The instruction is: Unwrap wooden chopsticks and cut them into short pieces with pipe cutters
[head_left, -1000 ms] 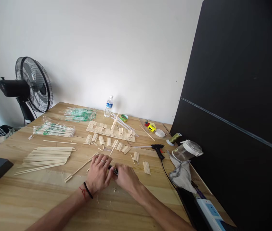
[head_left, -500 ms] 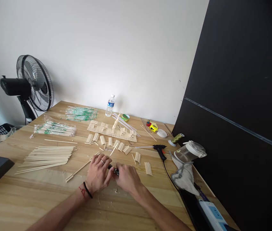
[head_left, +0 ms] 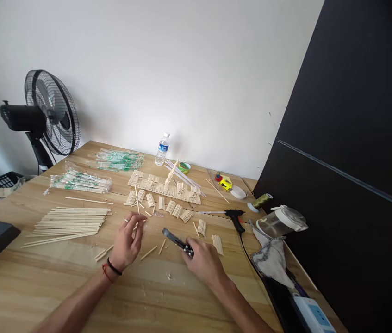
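Observation:
My left hand (head_left: 128, 240) is raised over the table with its fingers curled, pinching a thin wooden stick (head_left: 137, 200) that points up and away. My right hand (head_left: 204, 259) is wrapped around a pair of pliers (head_left: 178, 241), their grey jaws pointing up and left. On the table between the hands lie two short cut stick pieces (head_left: 149, 252). Just beyond the hands, several small panels (head_left: 161, 202) of sticks glued side by side form a row. Behind them is a long stick platform (head_left: 154, 186) with a slanting spire (head_left: 171, 176) on it.
Loose sticks (head_left: 67, 221) and packaged sticks (head_left: 81, 180) lie left. A glue gun (head_left: 234, 219), clear jar (head_left: 281, 221), cloth (head_left: 272, 261) and power strip (head_left: 312, 312) line the right side. A water bottle (head_left: 162, 149) stands behind; a fan (head_left: 52, 113) is far left.
My hands have moved apart: the left went left with the stick, the right went right with the pliers. Two short stick pieces now show on the table between them.

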Tool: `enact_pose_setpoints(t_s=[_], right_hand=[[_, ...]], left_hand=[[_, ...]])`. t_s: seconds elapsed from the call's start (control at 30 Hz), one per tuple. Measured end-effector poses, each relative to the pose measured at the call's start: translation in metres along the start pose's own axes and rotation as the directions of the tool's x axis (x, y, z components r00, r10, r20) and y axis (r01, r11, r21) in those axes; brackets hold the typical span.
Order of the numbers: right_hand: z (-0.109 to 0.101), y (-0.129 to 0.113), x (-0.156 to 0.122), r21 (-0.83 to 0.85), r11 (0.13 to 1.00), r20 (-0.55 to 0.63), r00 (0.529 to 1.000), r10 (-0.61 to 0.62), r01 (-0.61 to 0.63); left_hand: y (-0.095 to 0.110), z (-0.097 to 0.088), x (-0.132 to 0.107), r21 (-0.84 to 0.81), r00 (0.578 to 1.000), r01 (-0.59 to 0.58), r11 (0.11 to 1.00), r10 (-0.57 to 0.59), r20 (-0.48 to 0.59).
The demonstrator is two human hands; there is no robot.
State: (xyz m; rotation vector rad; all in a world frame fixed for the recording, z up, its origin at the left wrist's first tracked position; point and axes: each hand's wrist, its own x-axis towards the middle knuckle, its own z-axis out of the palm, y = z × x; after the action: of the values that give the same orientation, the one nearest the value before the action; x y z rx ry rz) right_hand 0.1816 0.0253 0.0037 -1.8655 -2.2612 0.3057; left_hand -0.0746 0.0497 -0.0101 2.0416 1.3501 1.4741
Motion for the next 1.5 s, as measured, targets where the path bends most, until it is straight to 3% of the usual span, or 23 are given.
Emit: enact_pose_setpoints(t_s=[0.07,0.1,0.17,0.23,0.33,0.5,0.6,0.67,0.73,0.8,0.9,1.0,1.1,1.17,1.23,1.3,1.4,1.5], right_hand=[[0.0,0.001,0.003,0.259,0.966,-0.035,0.999,0.021,-0.011],[0.0,-0.001,0.005,0.422,0.906,-0.021,0.999,0.028,-0.017],[0.002,-0.011,0.011,0.716,0.697,0.035,0.999,0.022,-0.04],[0.006,-0.023,0.018,0.877,0.479,0.045,0.999,0.006,-0.042],[0.017,-0.036,0.028,0.951,0.308,-0.017,0.999,0.027,0.008],[0.036,-0.032,0.035,0.981,0.183,-0.089,0.983,0.16,0.059],[0.041,-0.024,0.034,0.993,0.103,-0.09,0.954,0.287,0.063],[0.042,-0.02,0.033,0.997,0.038,-0.072,0.935,0.346,0.063],[0.042,-0.018,0.033,0.998,-0.012,-0.053,0.927,0.371,0.062],[0.041,-0.017,0.032,0.997,-0.043,-0.036,0.925,0.378,0.057],[0.039,-0.019,0.031,0.997,-0.066,-0.017,0.926,0.376,0.046],[0.037,-0.02,0.031,0.996,-0.075,-0.011,0.926,0.378,0.042],[0.034,-0.021,0.03,0.995,-0.082,-0.021,0.927,0.374,0.056],[0.033,-0.021,0.03,0.993,-0.091,-0.033,0.933,0.359,0.07],[0.033,-0.022,0.029,0.993,-0.094,-0.04,0.939,0.34,0.076],[0.032,-0.023,0.027,0.994,-0.082,-0.044,0.944,0.326,0.074],[0.033,-0.026,0.025,0.996,-0.042,-0.059,0.95,0.305,0.076],[0.034,-0.027,0.025,0.998,0.033,-0.068,0.958,0.278,0.062]], left_hand=[[0.002,0.001,0.0,-0.073,0.999,0.0,0.997,0.004,0.05],[0.004,0.002,-0.002,-0.108,0.995,-0.014,0.994,0.024,0.092],[0.009,0.007,-0.006,-0.168,0.978,-0.053,0.984,0.085,0.191],[0.013,0.013,-0.012,-0.199,0.947,-0.087,0.976,0.144,0.288],[0.016,0.019,-0.02,-0.187,0.903,-0.107,0.977,0.174,0.394],[0.016,0.016,-0.019,-0.154,0.856,-0.096,0.983,0.161,0.491],[0.006,0.008,-0.007,-0.08,0.901,-0.066,0.995,0.094,0.424],[-0.006,0.0,0.003,0.082,0.946,-0.058,0.995,0.029,0.322],[-0.022,-0.007,0.012,0.304,0.959,-0.027,0.952,-0.061,0.275],[-0.035,-0.012,0.017,0.467,0.944,-0.019,0.884,-0.137,0.299],[-0.045,-0.016,0.019,0.537,0.913,-0.03,0.843,-0.196,0.358],[-0.039,-0.016,0.02,0.484,0.915,0.035,0.874,-0.223,0.336],[-0.025,-0.015,0.019,0.296,0.905,0.19,0.936,-0.284,0.317],[-0.014,-0.012,0.016,0.079,0.856,0.357,0.931,-0.36,0.372],[-0.005,-0.006,0.011,-0.12,0.773,0.538,0.834,-0.432,0.465],[0.002,0.002,0.004,-0.219,0.682,0.669,0.71,-0.471,0.559],[0.008,0.014,-0.004,-0.231,0.594,0.747,0.623,-0.469,0.654],[0.012,0.019,-0.008,-0.223,0.568,0.754,0.618,-0.441,0.695]])
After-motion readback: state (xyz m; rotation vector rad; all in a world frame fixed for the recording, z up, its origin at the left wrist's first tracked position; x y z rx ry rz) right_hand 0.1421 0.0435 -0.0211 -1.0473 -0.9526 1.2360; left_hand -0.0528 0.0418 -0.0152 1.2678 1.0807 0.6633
